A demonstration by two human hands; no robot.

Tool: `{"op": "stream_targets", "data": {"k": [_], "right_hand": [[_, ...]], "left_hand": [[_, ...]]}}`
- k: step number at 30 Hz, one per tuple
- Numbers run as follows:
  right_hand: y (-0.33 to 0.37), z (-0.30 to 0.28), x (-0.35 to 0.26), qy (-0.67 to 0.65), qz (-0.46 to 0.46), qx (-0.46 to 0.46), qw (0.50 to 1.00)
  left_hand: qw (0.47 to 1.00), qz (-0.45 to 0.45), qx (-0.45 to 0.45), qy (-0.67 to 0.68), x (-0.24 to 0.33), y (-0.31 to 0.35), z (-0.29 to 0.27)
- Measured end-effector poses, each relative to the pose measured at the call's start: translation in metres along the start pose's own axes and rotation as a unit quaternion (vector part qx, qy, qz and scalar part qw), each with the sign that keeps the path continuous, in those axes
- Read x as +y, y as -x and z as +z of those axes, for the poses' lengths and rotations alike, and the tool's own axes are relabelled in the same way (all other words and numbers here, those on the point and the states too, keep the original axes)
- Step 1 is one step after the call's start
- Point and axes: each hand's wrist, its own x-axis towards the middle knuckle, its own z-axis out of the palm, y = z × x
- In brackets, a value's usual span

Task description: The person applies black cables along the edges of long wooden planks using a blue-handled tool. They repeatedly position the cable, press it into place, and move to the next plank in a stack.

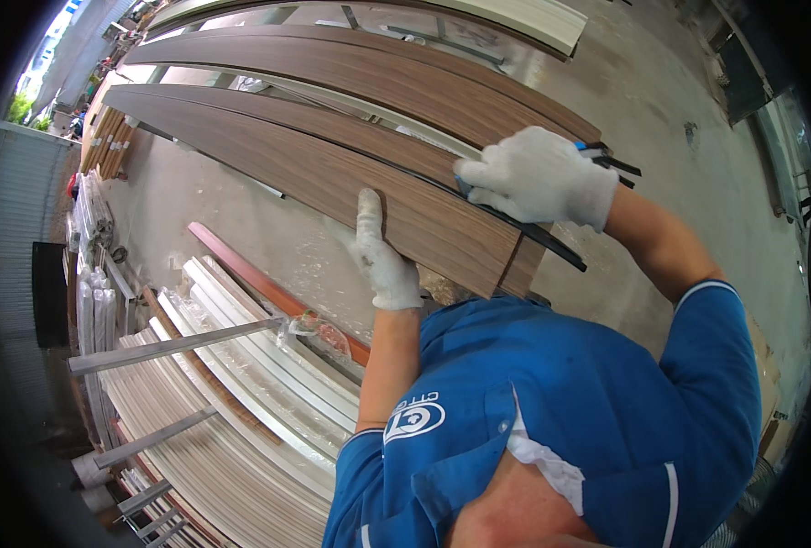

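Note:
A long brown wood-grain board reaches from my body toward the far left. My left hand, in a white glove, holds its near-left edge, thumb on top and the other fingers hidden below. A black rubber-like strip lies along the board, its loose end sticking out past the near right. Over that strip, my gloved right hand is closed around a small blue-grey tool, mostly covered by the fingers. The tool's kind is not visible. Just beyond lies a second wood-grain board, with black strip ends by its right tip.
On the left, metal rack arms cross above stacked white profiles. A reddish profile lies between that stack and the boards. A pale profile spans the far side. Wrapped bundles stand near the corrugated wall.

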Motion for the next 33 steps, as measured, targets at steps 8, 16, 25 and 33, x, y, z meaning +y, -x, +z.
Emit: {"op": "stream_targets", "data": {"k": [8, 16, 25, 33], "right_hand": [[0.081, -0.013, -0.012, -0.177, 0.091, 0.123, 0.972], [0.103, 0.008, -0.010, -0.158, 0.126, 0.188, 0.961], [0.110, 0.003, -0.003, -0.192, 0.128, 0.100, 0.968], [0.127, 0.027, -0.008, -0.303, 0.142, 0.117, 0.935]], "left_hand": [[0.808, 0.334, -0.065, -0.480, 0.046, 0.049, 0.000], [0.474, 0.461, -0.440, -0.608, 0.043, 0.073, 0.041], [0.464, 0.503, -0.401, -0.609, 0.029, 0.068, 0.049], [0.454, 0.512, -0.392, -0.615, 0.024, 0.069, 0.051]]}}
